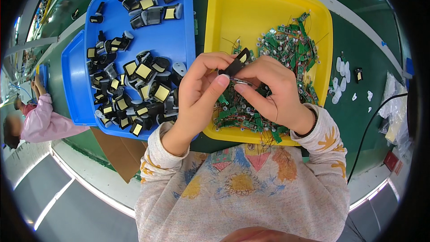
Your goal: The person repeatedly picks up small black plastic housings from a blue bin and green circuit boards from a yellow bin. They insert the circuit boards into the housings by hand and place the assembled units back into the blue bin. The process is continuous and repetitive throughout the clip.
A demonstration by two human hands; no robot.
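I see the left hand (201, 85), the nearer one, pinch at its two o'clock a small, long black plastic piece with a pale yellow patch (234, 66), pointing between one and two, while the right hand (277, 87) pinches a thin grey strip (242, 81) just below.

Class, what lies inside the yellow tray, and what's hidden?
The yellow tray holds green circuit boards, heaped over one another. The heap's lower layers, and whatever the left hand and right hand cover, cannot be seen.
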